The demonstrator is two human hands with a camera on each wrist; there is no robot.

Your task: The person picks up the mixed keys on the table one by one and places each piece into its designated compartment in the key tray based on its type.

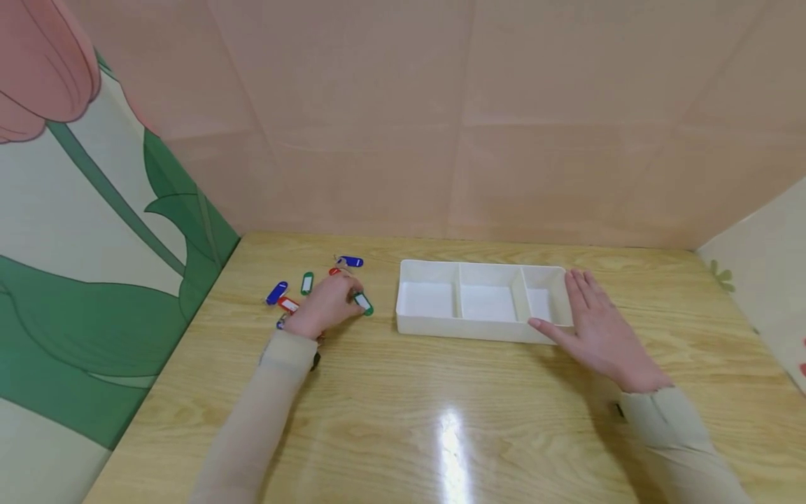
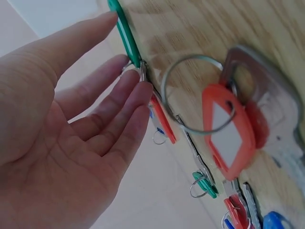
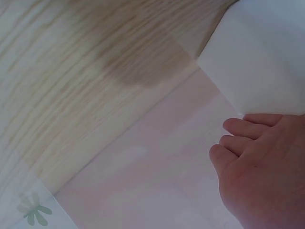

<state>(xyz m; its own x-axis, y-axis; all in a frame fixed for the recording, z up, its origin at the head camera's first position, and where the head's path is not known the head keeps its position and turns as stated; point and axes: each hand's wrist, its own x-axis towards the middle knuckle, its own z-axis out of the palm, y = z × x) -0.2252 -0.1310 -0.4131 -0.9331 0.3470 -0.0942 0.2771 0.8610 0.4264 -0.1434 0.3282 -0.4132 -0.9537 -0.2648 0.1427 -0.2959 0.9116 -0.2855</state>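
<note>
My left hand pinches a green key tag at the left of the table. In the left wrist view the thumb touches one end of that green tag, and the fingertips are by its ring. Around this hand lie more key tags: a red tag, a blue tag and another green tag. My right hand rests with straight fingers against the right end of a white three-compartment box, its thumb at the front rim. In the right wrist view the fingers touch the box's outer wall.
Behind the left hand lies a blue tag beside a partly hidden red one. A red tag with a ring and a metal key is close to the left wrist camera. Walls border the wooden table at the back and sides.
</note>
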